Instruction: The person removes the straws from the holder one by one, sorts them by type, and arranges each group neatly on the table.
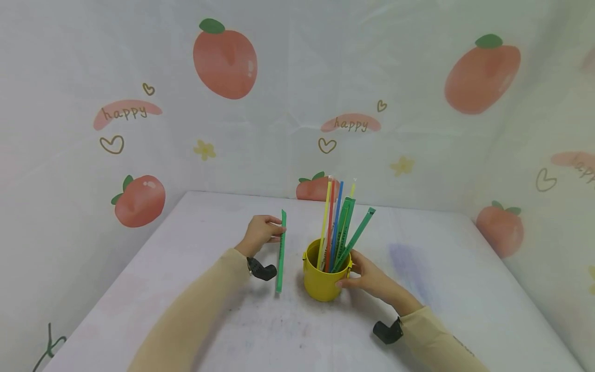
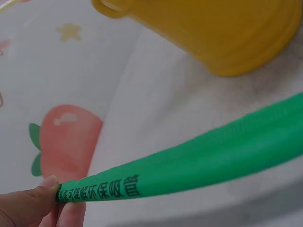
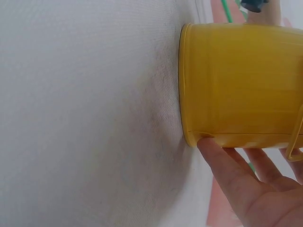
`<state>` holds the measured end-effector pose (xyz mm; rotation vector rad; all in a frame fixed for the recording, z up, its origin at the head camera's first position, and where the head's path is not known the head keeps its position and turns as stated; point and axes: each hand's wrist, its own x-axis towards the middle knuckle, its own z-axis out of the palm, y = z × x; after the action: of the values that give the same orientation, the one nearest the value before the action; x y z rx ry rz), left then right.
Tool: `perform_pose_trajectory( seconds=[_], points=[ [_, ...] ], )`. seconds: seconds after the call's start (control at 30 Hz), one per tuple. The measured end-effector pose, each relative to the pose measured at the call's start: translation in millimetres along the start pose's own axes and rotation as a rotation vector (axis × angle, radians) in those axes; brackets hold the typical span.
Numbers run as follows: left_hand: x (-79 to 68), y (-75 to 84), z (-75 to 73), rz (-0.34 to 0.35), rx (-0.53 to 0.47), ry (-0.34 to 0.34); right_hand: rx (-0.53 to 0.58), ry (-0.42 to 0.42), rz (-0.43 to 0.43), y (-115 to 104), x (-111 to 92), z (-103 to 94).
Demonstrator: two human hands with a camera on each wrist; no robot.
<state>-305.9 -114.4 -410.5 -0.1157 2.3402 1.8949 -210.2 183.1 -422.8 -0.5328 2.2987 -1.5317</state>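
My left hand pinches a green paper-wrapped straw near its far end, left of a small yellow bucket. Dark printed characters run along the green wrapper in the left wrist view, where thumb and fingertips grip one end. The bucket stands upright on the table, and several straws lean inside it: a yellow one, a red one, a blue one and green-wrapped ones. My right hand holds the bucket's right side, thumb in front, fingers behind; the right wrist view shows the thumb low on its wall.
A pale cloth covers the table, with a bluish smudge right of the bucket. White sheeting printed with fruit and hearts hangs behind the table and at both sides. A black camera sits on the right wrist.
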Motion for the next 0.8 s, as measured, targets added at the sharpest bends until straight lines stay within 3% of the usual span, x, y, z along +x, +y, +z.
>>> perform_pose_trajectory(
  seconds=[0.3, 0.8],
  points=[
    [2.5, -12.0, 6.2, -0.070, 0.157, 0.028, 0.007, -0.003, 0.005, -0.3, -0.3, 0.1],
    [5.4, -18.9, 7.8, -0.087, 0.240, 0.021, -0.002, -0.004, 0.001, -1.0, 0.2, -0.3]
  ],
)
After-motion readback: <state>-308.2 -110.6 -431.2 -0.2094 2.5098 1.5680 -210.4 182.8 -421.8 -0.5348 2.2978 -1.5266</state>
